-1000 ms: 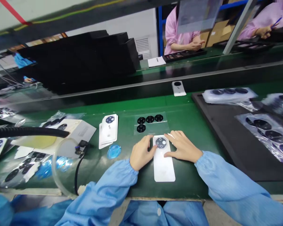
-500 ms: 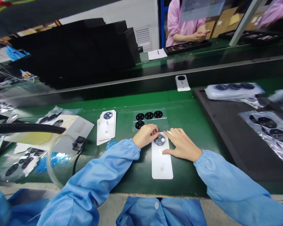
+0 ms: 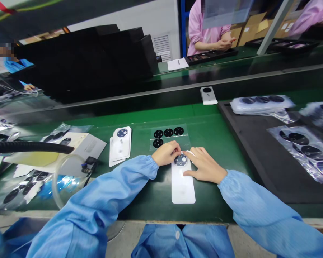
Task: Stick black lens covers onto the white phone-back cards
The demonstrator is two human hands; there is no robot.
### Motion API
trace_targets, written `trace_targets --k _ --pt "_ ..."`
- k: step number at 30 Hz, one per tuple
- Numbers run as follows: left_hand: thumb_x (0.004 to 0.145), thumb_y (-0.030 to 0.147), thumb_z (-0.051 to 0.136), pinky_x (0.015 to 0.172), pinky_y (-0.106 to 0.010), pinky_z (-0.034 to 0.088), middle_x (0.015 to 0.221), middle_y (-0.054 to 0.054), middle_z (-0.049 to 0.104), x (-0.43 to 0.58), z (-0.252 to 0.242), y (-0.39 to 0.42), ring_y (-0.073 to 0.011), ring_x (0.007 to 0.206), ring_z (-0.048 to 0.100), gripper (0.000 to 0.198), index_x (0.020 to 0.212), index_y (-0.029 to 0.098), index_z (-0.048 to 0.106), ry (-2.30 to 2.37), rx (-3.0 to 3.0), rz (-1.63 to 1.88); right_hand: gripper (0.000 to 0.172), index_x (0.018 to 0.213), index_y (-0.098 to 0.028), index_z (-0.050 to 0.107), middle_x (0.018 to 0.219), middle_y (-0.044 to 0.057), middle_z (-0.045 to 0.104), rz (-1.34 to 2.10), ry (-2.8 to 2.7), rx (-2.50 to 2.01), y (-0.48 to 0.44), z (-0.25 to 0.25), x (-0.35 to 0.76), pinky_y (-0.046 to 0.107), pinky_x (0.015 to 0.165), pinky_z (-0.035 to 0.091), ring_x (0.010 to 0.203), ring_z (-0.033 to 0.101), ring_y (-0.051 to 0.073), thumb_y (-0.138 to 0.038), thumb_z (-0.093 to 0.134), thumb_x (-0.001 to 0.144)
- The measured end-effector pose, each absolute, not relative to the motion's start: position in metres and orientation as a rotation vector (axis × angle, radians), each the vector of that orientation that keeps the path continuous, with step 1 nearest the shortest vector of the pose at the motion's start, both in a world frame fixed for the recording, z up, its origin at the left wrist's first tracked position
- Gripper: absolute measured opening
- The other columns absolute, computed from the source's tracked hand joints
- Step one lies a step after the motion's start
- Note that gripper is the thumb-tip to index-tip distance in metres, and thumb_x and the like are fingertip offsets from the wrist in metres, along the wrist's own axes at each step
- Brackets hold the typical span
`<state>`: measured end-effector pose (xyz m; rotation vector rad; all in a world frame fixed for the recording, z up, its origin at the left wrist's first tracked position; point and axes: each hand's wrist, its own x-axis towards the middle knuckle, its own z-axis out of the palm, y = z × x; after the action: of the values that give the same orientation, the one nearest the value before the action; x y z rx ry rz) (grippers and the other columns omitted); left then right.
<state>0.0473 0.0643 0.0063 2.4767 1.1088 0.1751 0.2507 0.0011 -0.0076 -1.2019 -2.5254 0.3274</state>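
Phone back cover (image 3: 183, 186), white, lying flat on the green workbench (image 3: 204, 118), with its dark octagonal camera plate (image 3: 180, 160) between my left hand (image 3: 165, 153) and right hand (image 3: 204, 169). Fingertips (image 3: 177, 147) of both hands come close together at the plate's upper edge; whether they grip it, I cannot tell. Film sheet of black lens discs (image 3: 169, 136) just above.

Single head-worn view, looking forward and down from above the person's chest: the left hand (image 3: 165, 153) and right hand (image 3: 204, 169) lie close below, the green counter (image 3: 207, 123) spans the middle distance, and a pink-smocked co-worker (image 3: 206, 36) sits far beyond.
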Motion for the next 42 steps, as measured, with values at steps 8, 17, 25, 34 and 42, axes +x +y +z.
trace_targets --k 8,17,25,34,42 --pt "0.094 0.029 0.058 0.076 -0.035 0.056 0.108 -0.007 0.062 0.057 0.014 0.043 -0.0178 0.090 0.063 0.023 0.111 0.013 0.059 1.276 2.627 0.019 0.075 0.131 -0.010 0.050 0.104 0.012 0.056 0.364 -2.513 -1.234 0.001 -0.005 0.250 0.044 0.092 0.041 0.100 0.051 0.029 -0.053 0.074 0.074" --pt "0.096 0.016 0.045 0.055 -0.023 0.043 0.096 -0.005 0.057 0.050 0.007 0.023 -0.0146 0.077 0.057 0.009 0.095 0.014 0.054 1.296 2.753 0.083 0.072 0.129 -0.014 0.051 0.104 0.011 0.057 0.375 -2.505 -1.251 0.001 -0.003 0.249 0.043 0.092 0.040 0.099 0.052 0.029 -0.054 0.074 0.073" --pt "0.094 0.012 0.040 0.051 -0.028 0.036 0.090 -0.005 0.057 0.042 0.013 -0.013 -0.0187 0.078 0.058 0.012 0.088 0.021 0.046 1.239 2.693 0.313 0.069 0.129 -0.015 0.051 0.104 0.010 0.056 0.371 -2.522 -1.265 0.001 0.000 0.249 0.042 0.091 0.039 0.099 0.051 0.028 -0.054 0.072 0.076" --pt "0.100 0.020 0.038 0.062 -0.021 0.051 0.085 -0.001 0.060 -0.052 0.015 -0.051 -0.0113 0.075 0.061 0.012 0.096 0.018 0.049 1.894 2.147 0.820 0.066 0.133 -0.016 0.048 0.103 0.011 0.057 0.376 -2.518 -1.221 0.005 -0.010 0.254 0.045 0.091 0.039 0.097 0.052 0.029 -0.056 0.063 0.082" --pt "0.092 0.033 0.059 0.070 -0.032 0.054 0.098 -0.005 0.062 -0.125 -0.012 -0.039 -0.0144 0.079 0.061 0.023 0.104 0.013 0.060 2.206 1.948 0.809 0.064 0.133 -0.021 0.049 0.100 0.009 0.058 0.410 -2.480 -1.271 0.004 -0.013 0.257 0.044 0.084 0.043 0.092 0.052 0.029 -0.060 0.059 0.082"
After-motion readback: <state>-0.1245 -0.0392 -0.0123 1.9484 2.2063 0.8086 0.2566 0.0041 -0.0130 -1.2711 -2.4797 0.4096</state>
